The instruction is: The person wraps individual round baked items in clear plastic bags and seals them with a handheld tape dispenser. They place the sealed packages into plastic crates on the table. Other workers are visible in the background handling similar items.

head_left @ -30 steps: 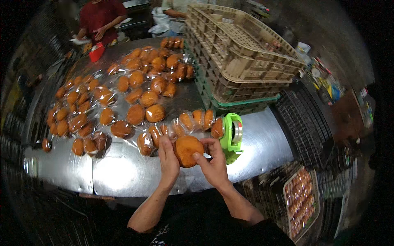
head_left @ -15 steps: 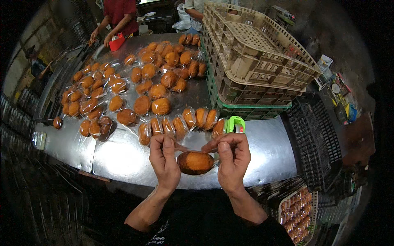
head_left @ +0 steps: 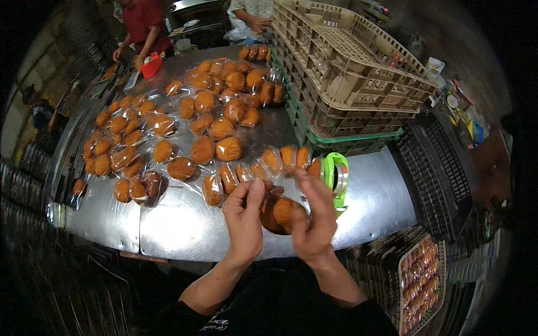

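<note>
A browned bun (head_left: 280, 215) in a clear plastic bag is between my two hands, over the near edge of the metal table. My left hand (head_left: 244, 224) is closed, thumb and fingers pinching the bag's plastic at the bun's left upper side. Close against the bun's right side is my right hand (head_left: 316, 221), its fingers smeared by motion, so its grip cannot be made out. Just beyond it stands a bright green tape dispenser (head_left: 340, 185) with a roll in it. A row of bagged buns (head_left: 271, 161) stands on edge behind my hands.
Many more bagged buns (head_left: 221, 129) lie across the metal table (head_left: 174, 224). Stacked plastic crates (head_left: 347, 84) rise at the right back. A black crate (head_left: 431, 173) and a crate of packed goods (head_left: 440, 280) are at the right. Two people work beyond the table, one near a red container (head_left: 151, 66).
Both hands and the bun have shifted slightly right. My left hand has come over the bun's upper left side, and my right hand is now blurred. The view has turned a little.
</note>
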The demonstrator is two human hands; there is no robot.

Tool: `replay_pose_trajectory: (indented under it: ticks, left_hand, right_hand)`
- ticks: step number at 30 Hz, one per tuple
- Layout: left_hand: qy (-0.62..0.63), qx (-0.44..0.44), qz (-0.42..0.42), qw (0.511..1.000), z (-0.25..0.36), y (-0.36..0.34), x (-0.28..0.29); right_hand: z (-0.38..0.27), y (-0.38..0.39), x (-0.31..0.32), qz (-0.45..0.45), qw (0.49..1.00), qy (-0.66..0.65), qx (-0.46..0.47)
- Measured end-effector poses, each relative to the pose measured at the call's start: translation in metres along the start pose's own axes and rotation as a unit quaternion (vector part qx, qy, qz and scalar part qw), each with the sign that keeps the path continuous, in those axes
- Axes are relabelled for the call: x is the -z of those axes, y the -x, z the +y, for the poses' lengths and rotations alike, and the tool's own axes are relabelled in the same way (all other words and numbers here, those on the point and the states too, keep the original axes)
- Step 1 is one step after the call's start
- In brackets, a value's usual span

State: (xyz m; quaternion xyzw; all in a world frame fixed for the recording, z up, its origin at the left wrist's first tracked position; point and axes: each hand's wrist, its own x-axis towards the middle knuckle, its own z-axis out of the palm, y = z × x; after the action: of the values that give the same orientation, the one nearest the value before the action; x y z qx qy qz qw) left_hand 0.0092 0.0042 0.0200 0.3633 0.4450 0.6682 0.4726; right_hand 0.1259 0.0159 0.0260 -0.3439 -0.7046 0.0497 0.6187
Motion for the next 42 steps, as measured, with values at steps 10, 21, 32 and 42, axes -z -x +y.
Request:
replay_pose_trajectory:
  ticks: [10, 21, 32, 42]
  left_hand:
    - [0.039, -0.099, -0.257, 0.961, -0.020, -0.036, 0.022]
    - [0.078, 0.135, 0.004, 0.988, -0.042, -0.025, 0.014]
    - [-0.157, -0.213, 0.105, 0.959, -0.016, -0.019, 0.022]
    - [-0.203, -0.093, -0.053, 0.973, 0.013, -0.014, 0.012]
  right_hand:
    - [0.002, 0.022, 0.001, -0.101, 0.980, 0.087, -0.150]
    - [0.005, -0.003, -0.022, 0.127, 0.902, -0.230, -0.343]
    - [0.033, -0.006, -0.003, -0.096, 0.931, -0.262, -0.235]
    - [0.002, -0.004, 0.013, 0.035, 0.879, -0.400, -0.256]
